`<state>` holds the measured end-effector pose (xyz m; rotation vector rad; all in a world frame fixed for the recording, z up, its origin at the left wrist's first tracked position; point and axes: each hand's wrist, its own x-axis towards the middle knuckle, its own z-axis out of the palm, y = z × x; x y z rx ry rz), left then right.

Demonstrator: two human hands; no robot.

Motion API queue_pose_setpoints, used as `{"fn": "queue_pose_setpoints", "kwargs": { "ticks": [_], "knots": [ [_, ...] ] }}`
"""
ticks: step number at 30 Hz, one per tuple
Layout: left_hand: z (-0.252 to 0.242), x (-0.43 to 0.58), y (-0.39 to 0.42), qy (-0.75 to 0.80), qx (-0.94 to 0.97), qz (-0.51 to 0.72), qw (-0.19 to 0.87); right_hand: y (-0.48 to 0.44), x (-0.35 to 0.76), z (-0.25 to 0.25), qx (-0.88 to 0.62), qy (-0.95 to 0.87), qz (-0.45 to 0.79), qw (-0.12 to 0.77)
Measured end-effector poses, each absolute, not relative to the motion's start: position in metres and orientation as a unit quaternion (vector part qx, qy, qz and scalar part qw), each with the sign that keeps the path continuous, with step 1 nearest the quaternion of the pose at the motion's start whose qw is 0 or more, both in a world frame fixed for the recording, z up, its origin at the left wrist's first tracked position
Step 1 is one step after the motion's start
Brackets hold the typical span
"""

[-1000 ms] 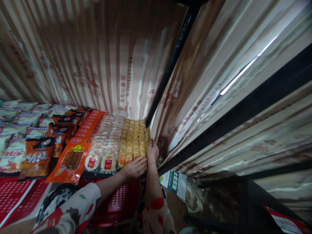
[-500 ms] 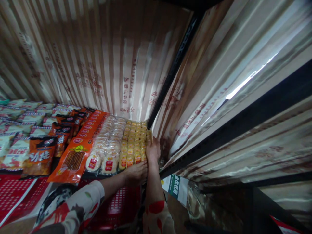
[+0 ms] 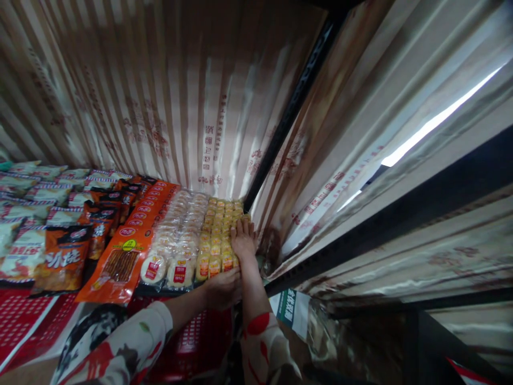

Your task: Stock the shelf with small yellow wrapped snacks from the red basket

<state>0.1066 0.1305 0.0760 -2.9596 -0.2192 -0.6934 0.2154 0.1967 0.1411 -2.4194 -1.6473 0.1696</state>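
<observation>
My right hand (image 3: 243, 239) lies palm down on the right side of a block of small yellow-wrapped snacks (image 3: 216, 235), fingers spread over their tops. My left hand (image 3: 222, 289) rests against the front of that block, fingers stretched toward the right; their tips are hidden behind my right forearm. Neither hand grips anything that I can see. Left of the yellow snacks stand rows of clear-wrapped round white rice crackers (image 3: 180, 271), with red labels on the front ones. Beside these lies an overlapping row of orange snack packets (image 3: 120, 267) with brown sticks showing.
Orange-black snack bags (image 3: 64, 259) and white snack bags (image 3: 26, 251) fill the shelf's left. Red perforated baskets (image 3: 24, 315) sit below the shelf front. A black post (image 3: 284, 125) and printed curtains (image 3: 180, 123) border the back; a dark rail (image 3: 360, 230) runs right.
My right hand has shifted from the block's right edge onto the tops of the yellow snacks, its fingers now spread. My left hand stays at the front. The view has moved slightly.
</observation>
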Motion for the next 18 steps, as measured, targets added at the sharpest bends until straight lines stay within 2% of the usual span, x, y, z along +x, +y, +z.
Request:
{"fn": "queue_pose_setpoints", "kwargs": {
  "ticks": [7, 18],
  "knots": [
    [0.077, 0.106, 0.132, -0.059, -0.965, -0.231, 0.112, 0.203, 0.215, 0.138, -0.806, -0.583, 0.054, 0.085],
    [0.078, 0.106, 0.13, -0.072, -0.971, -0.189, 0.126, 0.205, 0.205, 0.145, -0.782, -0.617, 0.029, 0.082]
  ]
}}
